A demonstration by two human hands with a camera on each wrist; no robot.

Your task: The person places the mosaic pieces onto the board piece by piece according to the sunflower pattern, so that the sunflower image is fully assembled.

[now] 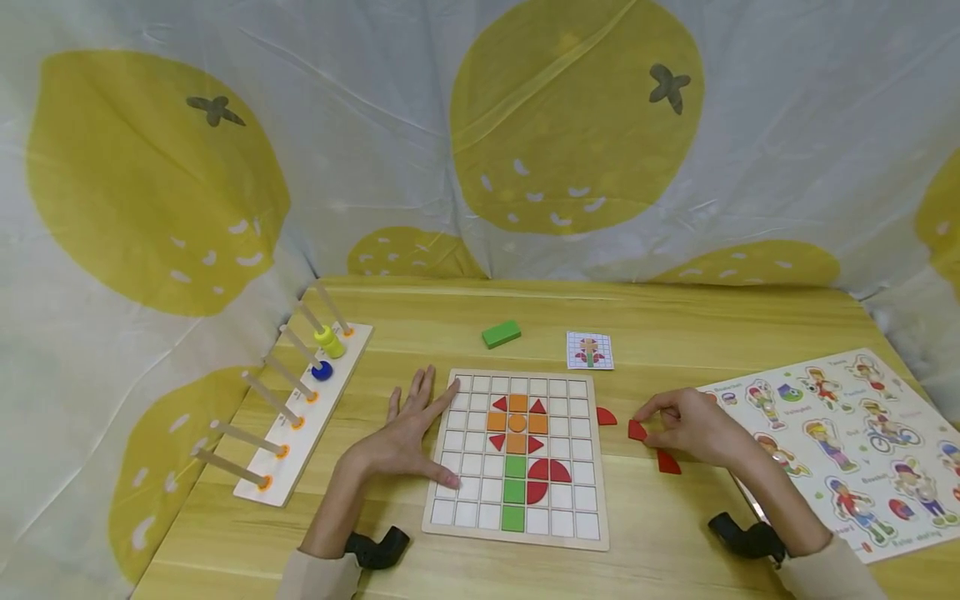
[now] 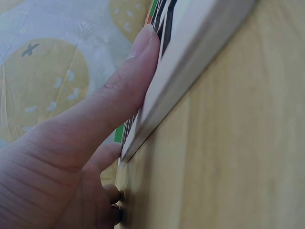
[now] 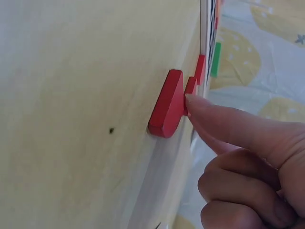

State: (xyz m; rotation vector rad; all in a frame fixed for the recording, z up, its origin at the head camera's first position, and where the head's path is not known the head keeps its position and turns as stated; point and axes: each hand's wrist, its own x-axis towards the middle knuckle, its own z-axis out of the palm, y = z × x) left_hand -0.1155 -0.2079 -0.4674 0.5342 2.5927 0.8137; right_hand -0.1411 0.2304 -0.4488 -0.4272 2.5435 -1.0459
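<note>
A white grid board (image 1: 457,517) with a wooden frame lies mid-table, bearing orange, red and green pieces in a flower shape. My left hand (image 1: 397,442) spreads over its left side, thumb and index finger resting on the edge; the thumb (image 2: 128,71) shows close up in the left wrist view. To the right of the board, my right hand (image 1: 693,427) pinches a red quarter-circle piece (image 1: 637,430) between thumb and index finger, close over the table. Two more red quarter-circle pieces lie beside it, one (image 1: 607,416) against the board, the other (image 1: 669,462) nearer me.
A pattern card (image 1: 589,350) and a green block (image 1: 501,334) lie behind the board. On the left stands a peg rack (image 1: 300,450) with blue and yellow beads. A sports picture puzzle board (image 1: 847,417) lies at the right, under the right forearm.
</note>
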